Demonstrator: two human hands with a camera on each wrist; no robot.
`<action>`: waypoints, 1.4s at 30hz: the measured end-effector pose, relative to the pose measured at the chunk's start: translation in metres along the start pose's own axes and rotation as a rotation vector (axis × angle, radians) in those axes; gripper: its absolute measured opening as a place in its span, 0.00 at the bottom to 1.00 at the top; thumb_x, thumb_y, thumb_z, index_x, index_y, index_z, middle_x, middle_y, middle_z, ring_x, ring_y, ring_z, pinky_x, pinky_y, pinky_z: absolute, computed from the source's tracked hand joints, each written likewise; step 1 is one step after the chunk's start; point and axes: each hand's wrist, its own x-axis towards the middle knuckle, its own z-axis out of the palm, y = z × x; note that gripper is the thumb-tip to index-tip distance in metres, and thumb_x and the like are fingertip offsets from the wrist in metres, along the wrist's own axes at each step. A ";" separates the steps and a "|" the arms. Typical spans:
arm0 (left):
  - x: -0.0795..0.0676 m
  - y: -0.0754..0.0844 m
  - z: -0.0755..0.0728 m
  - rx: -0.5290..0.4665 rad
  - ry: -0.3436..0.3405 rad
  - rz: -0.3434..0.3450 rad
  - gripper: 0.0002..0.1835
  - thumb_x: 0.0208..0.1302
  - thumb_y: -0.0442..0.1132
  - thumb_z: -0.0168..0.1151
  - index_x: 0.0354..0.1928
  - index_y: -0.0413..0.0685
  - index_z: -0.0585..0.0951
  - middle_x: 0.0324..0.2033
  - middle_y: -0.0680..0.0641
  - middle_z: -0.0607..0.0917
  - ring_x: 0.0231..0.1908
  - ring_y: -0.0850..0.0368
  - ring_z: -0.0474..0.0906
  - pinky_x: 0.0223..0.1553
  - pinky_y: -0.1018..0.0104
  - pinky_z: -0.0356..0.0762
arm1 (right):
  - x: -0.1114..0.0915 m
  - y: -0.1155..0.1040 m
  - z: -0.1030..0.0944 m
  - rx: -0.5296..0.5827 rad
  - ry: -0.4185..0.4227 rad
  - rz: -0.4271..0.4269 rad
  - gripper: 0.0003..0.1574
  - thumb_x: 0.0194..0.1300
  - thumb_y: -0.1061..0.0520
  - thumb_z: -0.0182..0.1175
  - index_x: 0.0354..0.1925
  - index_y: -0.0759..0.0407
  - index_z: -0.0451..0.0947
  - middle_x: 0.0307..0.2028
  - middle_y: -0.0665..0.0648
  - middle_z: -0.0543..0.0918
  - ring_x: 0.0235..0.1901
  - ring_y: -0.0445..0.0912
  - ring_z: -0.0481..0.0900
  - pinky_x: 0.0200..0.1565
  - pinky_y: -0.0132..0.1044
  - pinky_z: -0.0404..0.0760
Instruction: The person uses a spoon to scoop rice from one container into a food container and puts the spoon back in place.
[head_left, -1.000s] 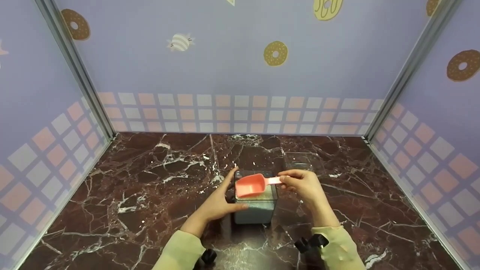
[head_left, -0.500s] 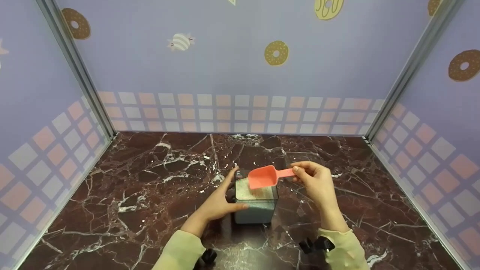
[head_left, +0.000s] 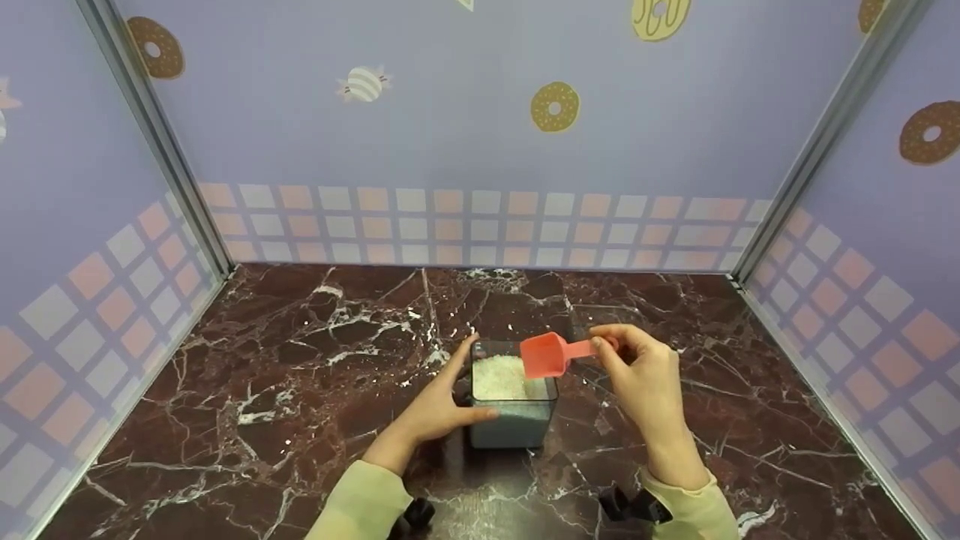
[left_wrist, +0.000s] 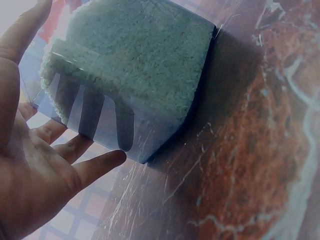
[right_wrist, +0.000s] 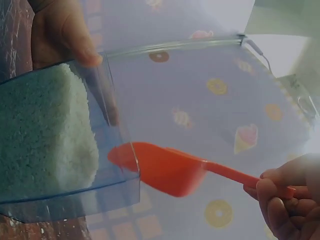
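Observation:
A clear, bluish square container (head_left: 510,429) filled high with white rice (head_left: 499,377) stands upright on the table. My left hand (head_left: 435,411) steadies it at the left, fingers straight along its side and thumb across the front near the rim; the left wrist view has the spread fingertips against the wall (left_wrist: 150,140). My right hand (head_left: 643,375) pinches a red-orange scoop (head_left: 544,355) by its handle (right_wrist: 232,173), over the right side of the container's opening. In the right wrist view, the scoop's tip reaches inside the rim, apart from the rice.
Behind the right hand lies a transparent flat piece (head_left: 604,313), partly hidden. Scattered white grains (head_left: 412,315) dot the dark marbled table (head_left: 300,450). Lilac panels with pink and white squares (head_left: 446,201) wall in the table at the back and both sides.
My right hand has drawn the scoop rightward across the container's opening, uncovering the heap of rice, and the scoop has tilted. My left hand has stayed in place on the container.

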 end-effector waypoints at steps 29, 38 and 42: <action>0.001 0.001 -0.001 0.011 -0.007 0.007 0.65 0.51 0.60 0.80 0.83 0.71 0.44 0.82 0.38 0.51 0.77 0.33 0.58 0.74 0.28 0.54 | -0.010 -0.006 0.020 -0.094 -0.110 0.050 0.03 0.63 0.66 0.69 0.35 0.63 0.89 0.23 0.56 0.84 0.20 0.38 0.72 0.23 0.26 0.70; 0.001 0.000 -0.001 0.014 -0.006 -0.011 0.65 0.51 0.61 0.79 0.83 0.74 0.44 0.82 0.40 0.50 0.77 0.35 0.59 0.75 0.29 0.55 | -0.001 0.003 0.019 0.033 -0.183 0.234 0.05 0.63 0.66 0.68 0.38 0.66 0.90 0.29 0.63 0.90 0.23 0.43 0.86 0.23 0.24 0.77; 0.001 0.000 -0.001 0.003 -0.010 -0.001 0.65 0.51 0.61 0.79 0.83 0.73 0.43 0.83 0.41 0.49 0.77 0.35 0.59 0.75 0.31 0.56 | 0.002 0.008 0.020 0.078 -0.205 0.297 0.06 0.64 0.66 0.68 0.39 0.67 0.89 0.28 0.63 0.90 0.25 0.47 0.89 0.23 0.25 0.77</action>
